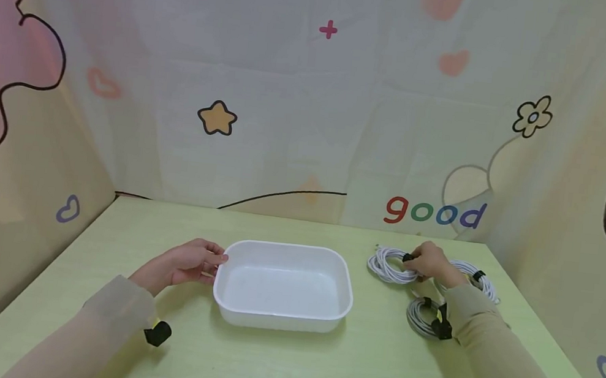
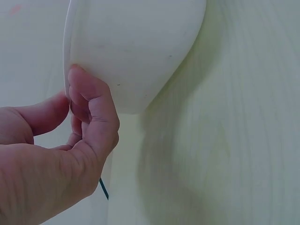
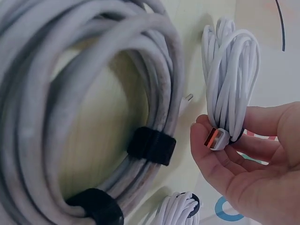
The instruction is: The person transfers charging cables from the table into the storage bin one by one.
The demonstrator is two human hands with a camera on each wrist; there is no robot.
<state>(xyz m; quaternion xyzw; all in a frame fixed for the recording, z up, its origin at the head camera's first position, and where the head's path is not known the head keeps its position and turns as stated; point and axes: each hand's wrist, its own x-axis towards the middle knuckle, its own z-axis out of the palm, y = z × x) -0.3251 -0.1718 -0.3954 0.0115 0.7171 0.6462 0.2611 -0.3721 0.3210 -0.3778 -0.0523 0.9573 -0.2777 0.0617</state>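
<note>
Fingers and thumb of the left hand (image 1: pixel 190 263) pinch the rim at the left end of the white basin (image 1: pixel 282 322). That hold looks enough to steady it; a light pinch should do, since a hard squeeze or a lift there could tip the basin. It rests level on the table (image 1: pixel 284 372), its inside bare.

To the right of the basin, near its far right corner, the right hand (image 1: pixel 432 263) grips a white cable bundle (image 1: pixel 390 267) between thumb and fingers, close to its black strap and just beside an orange-lined plug (image 3: pixel 218 139). Gripping at the strap seems sound, as the loops should move together there; taking in the plug too would stop it swinging. I cannot tell whether the bundle is clear of the table.

Also right of the basin, nearer the person than that bundle, lies a grey cable coil (image 1: pixel 413 316) with black straps. A small metal plug (image 3: pixel 189 98) shows beside it, so the wrist is best raised straight to avoid snagging. Farthest right from the basin, partly behind the right hand, lies a second white coil (image 1: pixel 488 288).
</note>
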